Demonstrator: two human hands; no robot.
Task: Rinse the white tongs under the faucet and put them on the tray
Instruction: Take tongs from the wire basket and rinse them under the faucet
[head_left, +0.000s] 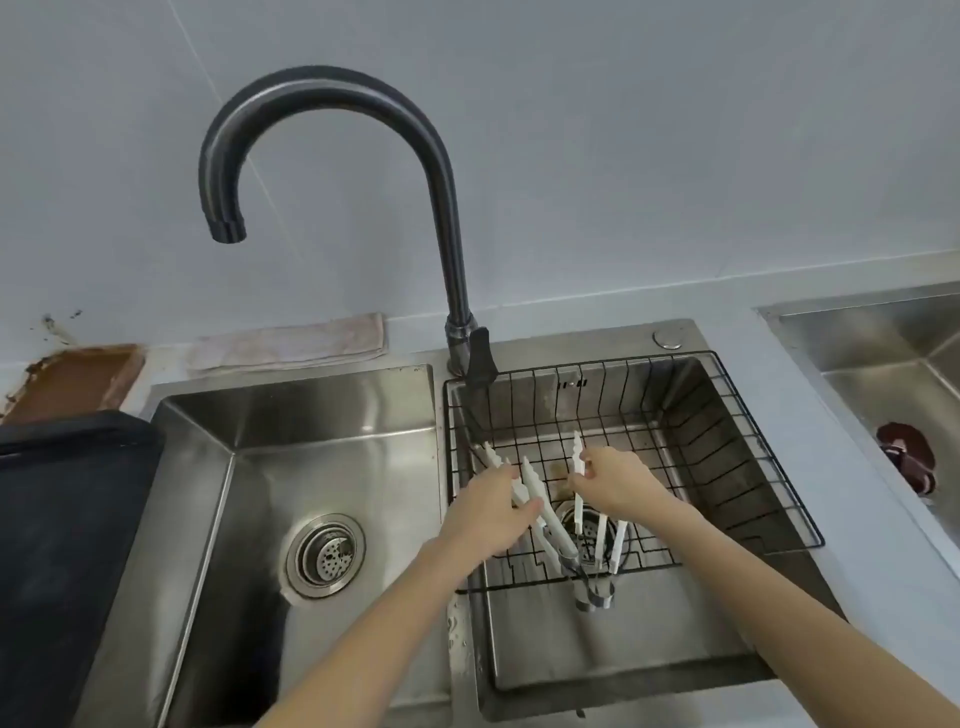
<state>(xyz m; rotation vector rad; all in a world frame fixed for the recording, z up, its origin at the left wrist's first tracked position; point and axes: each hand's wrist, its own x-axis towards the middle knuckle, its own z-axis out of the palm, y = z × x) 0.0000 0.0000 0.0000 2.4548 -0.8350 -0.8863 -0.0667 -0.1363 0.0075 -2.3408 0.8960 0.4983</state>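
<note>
Two pairs of white plastic tongs with toothed tips lie in the black wire basket (753, 447). The left hand (488, 514) grips 1 pair (535, 493); the right hand (618, 480) pinches the other's arm (577, 452). They look light, springy and likely slippery when wet, so mid-arm seems the best hold.

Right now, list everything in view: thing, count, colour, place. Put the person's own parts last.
faucet: one, dark grey, curved spout over the left basin, no water running
left basin: one, steel, with a round drain
right basin: one, steel, holds the rack
wire rack: one, black, set inside the right basin
tongs: at least two pairs, white, lying in the rack
tray: one, black, on the counter at far left
cloth: one, pale, folded behind the left basin
third basin: one, steel, far right, with a dark red thing in it
left hand: grips one pair of tongs
right hand: fingers pinch another white arm
</note>
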